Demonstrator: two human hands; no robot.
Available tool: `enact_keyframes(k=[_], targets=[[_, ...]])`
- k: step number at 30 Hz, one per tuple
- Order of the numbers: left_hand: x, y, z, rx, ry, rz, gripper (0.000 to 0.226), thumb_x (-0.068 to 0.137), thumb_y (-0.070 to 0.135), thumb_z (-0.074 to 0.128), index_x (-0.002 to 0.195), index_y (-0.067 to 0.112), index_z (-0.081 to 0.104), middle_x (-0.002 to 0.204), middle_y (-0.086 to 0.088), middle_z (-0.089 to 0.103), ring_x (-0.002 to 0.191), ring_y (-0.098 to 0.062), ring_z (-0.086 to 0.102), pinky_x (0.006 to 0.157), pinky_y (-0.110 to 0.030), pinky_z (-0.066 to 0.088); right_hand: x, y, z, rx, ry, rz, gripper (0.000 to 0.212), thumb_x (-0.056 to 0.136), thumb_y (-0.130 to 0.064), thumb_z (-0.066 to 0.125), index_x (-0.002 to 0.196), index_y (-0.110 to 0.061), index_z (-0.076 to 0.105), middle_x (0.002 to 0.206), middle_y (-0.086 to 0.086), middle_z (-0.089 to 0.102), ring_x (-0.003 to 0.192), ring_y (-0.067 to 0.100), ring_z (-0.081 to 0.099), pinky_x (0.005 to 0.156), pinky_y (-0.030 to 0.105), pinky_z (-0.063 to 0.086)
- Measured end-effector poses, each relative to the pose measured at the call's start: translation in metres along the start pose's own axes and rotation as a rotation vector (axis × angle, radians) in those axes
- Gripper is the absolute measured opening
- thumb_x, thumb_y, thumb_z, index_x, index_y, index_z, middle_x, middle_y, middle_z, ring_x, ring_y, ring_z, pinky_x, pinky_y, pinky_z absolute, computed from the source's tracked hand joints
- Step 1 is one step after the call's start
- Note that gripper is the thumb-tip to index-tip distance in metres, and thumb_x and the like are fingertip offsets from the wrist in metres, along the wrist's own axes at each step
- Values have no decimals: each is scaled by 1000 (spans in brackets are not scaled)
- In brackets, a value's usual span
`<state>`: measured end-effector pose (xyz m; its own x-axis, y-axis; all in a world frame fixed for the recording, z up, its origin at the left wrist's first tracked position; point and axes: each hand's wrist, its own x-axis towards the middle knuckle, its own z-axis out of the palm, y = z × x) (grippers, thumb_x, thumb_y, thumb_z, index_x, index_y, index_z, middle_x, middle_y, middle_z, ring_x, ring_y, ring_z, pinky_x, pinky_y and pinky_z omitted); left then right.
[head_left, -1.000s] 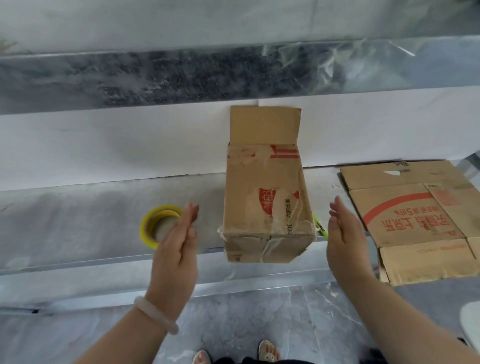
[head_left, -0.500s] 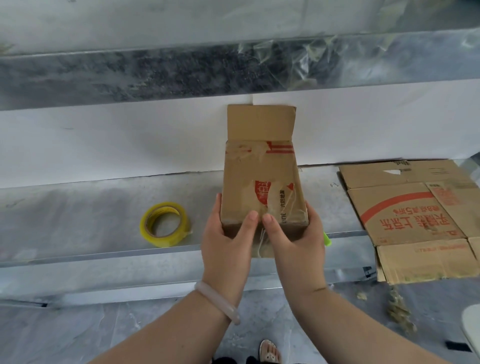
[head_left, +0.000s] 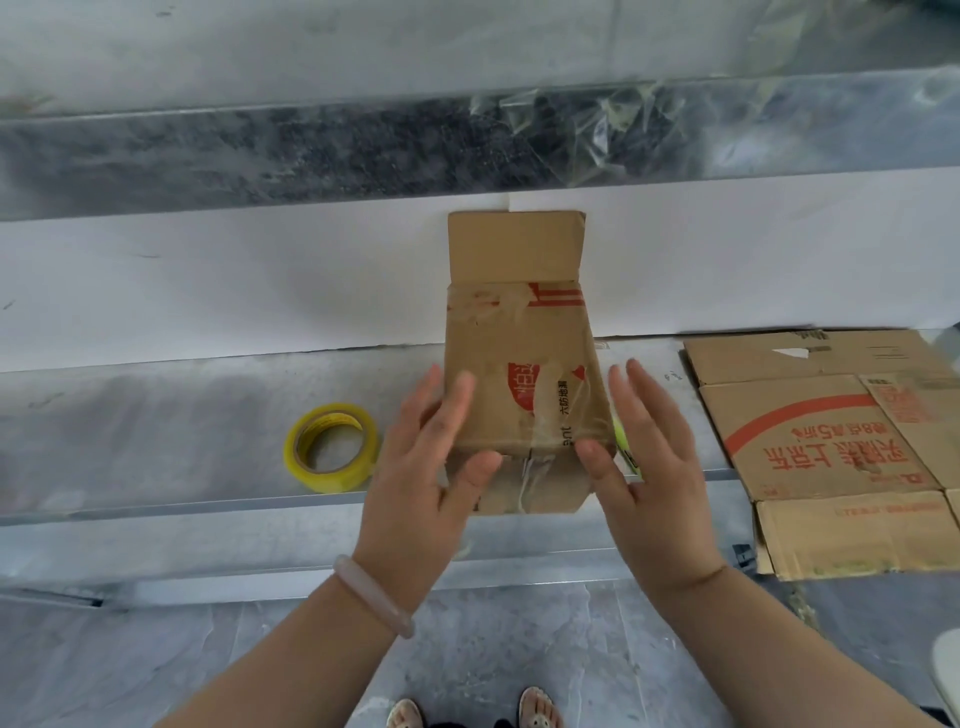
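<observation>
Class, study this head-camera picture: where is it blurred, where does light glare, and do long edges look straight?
Head view: the fingers of the left hand and right hand are smeared, the cardboard box between them sharper; head view: crumpled plastic film upper right catches glare; head view: the shelf edge looks slightly bowed, wide-lens distortion.

Taped cardboard box (head_left: 522, 364) — upright on shelf, rear flap up, w/ red print.

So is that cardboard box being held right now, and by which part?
Nothing is gripped. Left hand and right hand flank the cardboard box at its near end, fingers straight; contact is unclear.
</observation>
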<state>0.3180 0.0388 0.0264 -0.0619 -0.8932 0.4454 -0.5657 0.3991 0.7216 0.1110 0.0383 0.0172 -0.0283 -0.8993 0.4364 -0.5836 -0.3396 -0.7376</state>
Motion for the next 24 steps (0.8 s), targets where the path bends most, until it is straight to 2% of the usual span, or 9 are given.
enact_keyframes(k=[2, 4, 8, 13, 15, 18, 20, 22, 24], targets=[[7, -3, 0, 213, -15, 239, 43, 88, 50, 58, 126, 29, 62, 144, -6, 46, 132, -23, 42, 107, -37, 37, 7, 12, -1, -84, -14, -308, 45, 90, -38, 63, 133, -25, 57, 144, 4, 50, 138, 23, 40, 112, 36, 38], [14, -2, 4, 254, -1, 355, 33, 84, 41, 66, 109, 21, 73, 128, -3, 61, 124, -24, 49, 102, -39, 42, 14, 19, 1, -83, -33, -416, 34, 87, -33, 69, 117, -16, 69, 130, 6, 62, 133, 29, 48, 105, 45, 46], [22, -8, 5, 263, 4, 375, 23, 86, 36, 66, 102, 22, 76, 114, 5, 68, 117, -18, 53, 101, -26, 41, 22, 20, 1, -99, -19, -451, 25, 87, -27, 70, 108, -14, 73, 120, 3, 68, 126, 28, 54, 103, 41, 48], [25, -10, -3, 258, -80, 388, 21, 90, 30, 62, 106, 23, 74, 117, 8, 67, 119, -15, 54, 101, -25, 41, 26, 21, -5, -80, -122, -463, 24, 90, -19, 64, 113, -13, 72, 123, 1, 67, 130, 25, 51, 107, 36, 43], [26, -11, -6, 250, -100, 370, 21, 90, 31, 61, 106, 24, 74, 118, 9, 67, 120, -15, 54, 101, -26, 41, 26, 21, -7, -88, -137, -453, 24, 90, -21, 64, 113, -15, 72, 123, -1, 67, 130, 23, 51, 107, 40, 44], [28, -3, -4, 227, -72, 275, 25, 83, 43, 66, 98, 25, 76, 112, 11, 69, 116, -10, 55, 99, -25, 42, 29, 13, -4, -111, -64, -355, 27, 84, -38, 70, 102, -20, 77, 114, -5, 71, 122, 21, 58, 101, 51, 45], [30, 4, 2, 217, -4, 222, 29, 79, 48, 68, 90, 24, 77, 105, 10, 71, 110, -11, 58, 98, -21, 40, 31, 7, 3, -85, -5, -276, 31, 79, -44, 72, 93, -18, 79, 106, -6, 73, 117, 19, 60, 102, 39, 45], [29, 5, 6, 228, 31, 226, 26, 80, 45, 69, 87, 22, 78, 103, 9, 71, 108, -13, 59, 98, -21, 39, 30, 5, 9, -41, 35, -246, 27, 78, -40, 74, 89, -15, 79, 102, -5, 73, 116, 20, 59, 103, 25, 41], [26, 3, 6, 261, 19, 280, 24, 82, 42, 68, 88, 21, 78, 103, 9, 71, 110, -14, 58, 98, -22, 39, 27, 8, 12, -15, 45, -289, 23, 80, -34, 74, 88, -13, 79, 103, -4, 72, 117, 22, 58, 103, 24, 40]])
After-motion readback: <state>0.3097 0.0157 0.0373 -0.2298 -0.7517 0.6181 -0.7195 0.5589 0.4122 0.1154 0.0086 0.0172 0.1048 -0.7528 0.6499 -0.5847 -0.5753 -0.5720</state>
